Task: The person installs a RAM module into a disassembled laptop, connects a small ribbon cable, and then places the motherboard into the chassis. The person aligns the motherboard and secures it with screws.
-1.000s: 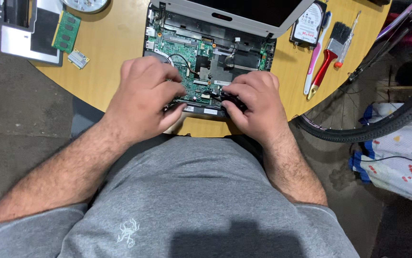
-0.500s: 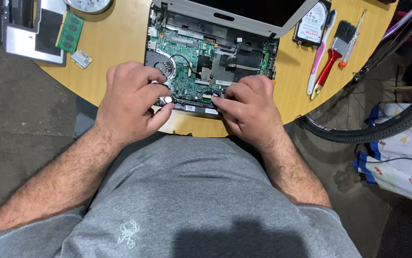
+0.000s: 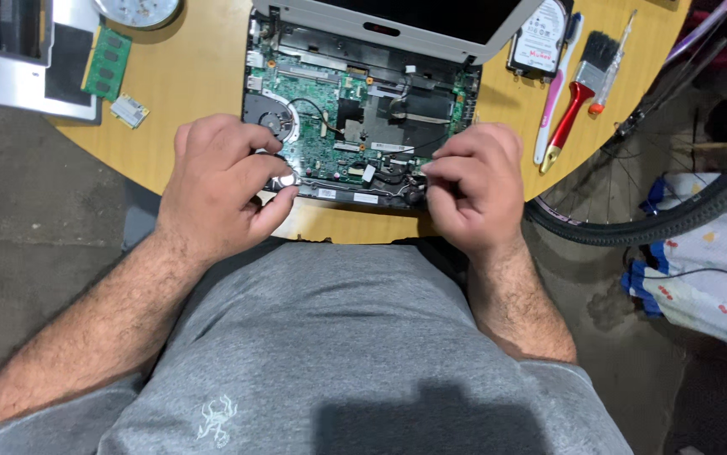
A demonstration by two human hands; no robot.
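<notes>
An opened laptop with its green circuit board exposed lies on a round wooden table. My left hand rests at the laptop's front left corner, fingers pinching a small round silver part next to the fan. My right hand sits at the front right corner, fingertips curled onto the edge of the base near thin black cables. Whether it grips a cable is hidden by the fingers.
A memory stick, a small card and a grey panel lie at the left. A hard drive, a pink toothbrush, a red-handled brush and a screwdriver lie at the right. A bicycle wheel stands beside the table.
Both hands have moved apart along the laptop's front edge, the left toward the left corner, the right toward the right corner. The small silver part now shows in my left fingers.
</notes>
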